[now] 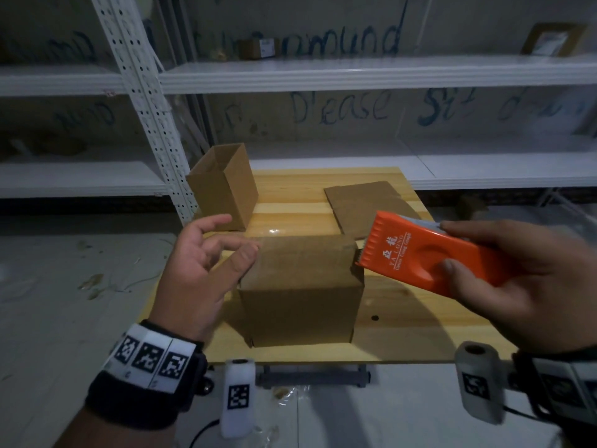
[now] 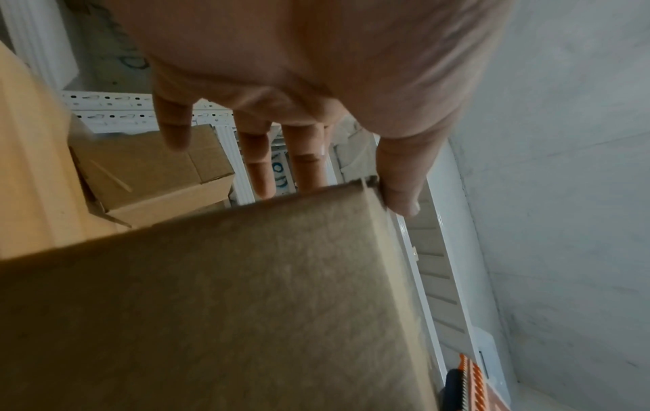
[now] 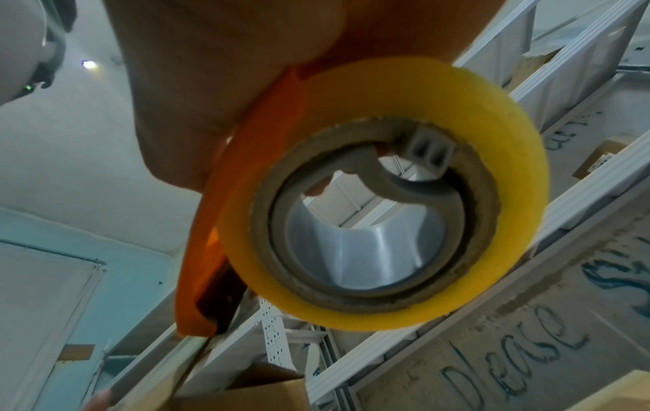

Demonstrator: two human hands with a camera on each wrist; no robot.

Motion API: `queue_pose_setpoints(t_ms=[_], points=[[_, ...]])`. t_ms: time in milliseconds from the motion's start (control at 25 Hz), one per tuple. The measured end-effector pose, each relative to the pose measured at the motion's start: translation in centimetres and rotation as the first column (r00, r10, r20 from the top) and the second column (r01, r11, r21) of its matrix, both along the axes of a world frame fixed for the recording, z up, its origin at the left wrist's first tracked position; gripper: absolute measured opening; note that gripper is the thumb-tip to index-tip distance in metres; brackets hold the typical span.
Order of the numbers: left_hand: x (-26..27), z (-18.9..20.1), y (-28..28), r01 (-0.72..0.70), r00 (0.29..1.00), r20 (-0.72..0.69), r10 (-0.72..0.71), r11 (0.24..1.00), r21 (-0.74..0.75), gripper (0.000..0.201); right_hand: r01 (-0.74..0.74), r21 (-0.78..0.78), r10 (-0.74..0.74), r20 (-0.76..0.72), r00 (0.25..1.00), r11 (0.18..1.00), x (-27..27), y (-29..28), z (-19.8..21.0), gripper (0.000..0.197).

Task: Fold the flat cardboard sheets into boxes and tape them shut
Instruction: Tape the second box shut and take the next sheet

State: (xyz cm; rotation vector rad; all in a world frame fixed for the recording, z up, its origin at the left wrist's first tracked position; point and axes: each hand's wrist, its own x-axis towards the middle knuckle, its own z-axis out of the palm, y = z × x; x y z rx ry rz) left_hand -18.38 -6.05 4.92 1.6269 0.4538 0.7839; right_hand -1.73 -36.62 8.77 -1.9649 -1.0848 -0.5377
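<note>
A folded cardboard box [image 1: 300, 286] stands with its flaps down in the middle of the wooden table [image 1: 403, 318]. My left hand [image 1: 235, 237] hovers at the box's upper left edge with fingers spread and relaxed. Its thumb [image 2: 401, 180] touches a top corner of the box [image 2: 246, 306]. My right hand [image 1: 452, 247] grips an orange tape dispenser [image 1: 420, 250], and the toothed blade sits at the box's upper right corner. The right wrist view shows its yellowish tape roll [image 3: 457, 116] close up. A flat cardboard sheet [image 1: 365, 202] lies at the back right.
An open-topped cardboard box [image 1: 223, 185] stands at the table's back left corner. White metal shelving [image 1: 355, 72] runs behind the table, with a perforated upright [image 1: 145, 101] close to that box. The floor [image 1: 64, 286] to the left has scraps on it.
</note>
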Motion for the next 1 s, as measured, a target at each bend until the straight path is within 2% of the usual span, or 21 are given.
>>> queue_pose_setpoints(t_ms=[360, 560, 840, 1000], points=[[0.2, 0.0, -0.1, -0.055, 0.996, -0.074, 0.048, 0.994, -0.093, 0.046, 0.004, -0.055, -0.006, -0.045, 0.999, 0.998, 0.1, 0.5, -0.2, 0.048], [0.6, -0.4, 0.0, -0.060, 0.996, -0.071, 0.050, 0.987, -0.150, 0.051, -0.009, -0.056, 0.003, -0.101, 0.995, 0.998, -0.1, 0.8, -0.1, 0.046], [1.2, -1.0, -0.2, -0.096, 0.995, -0.034, 0.092, 0.981, -0.171, 0.059, 0.002, -0.031, -0.010, -0.259, 0.966, 1.000, -0.1, 1.3, 0.5, 0.036], [1.3, -1.3, -0.2, -0.123, 0.992, -0.032, 0.119, 0.978, -0.168, 0.061, 0.013, -0.015, -0.017, -0.330, 0.944, 1.000, 0.3, 1.5, 0.5, 0.021]])
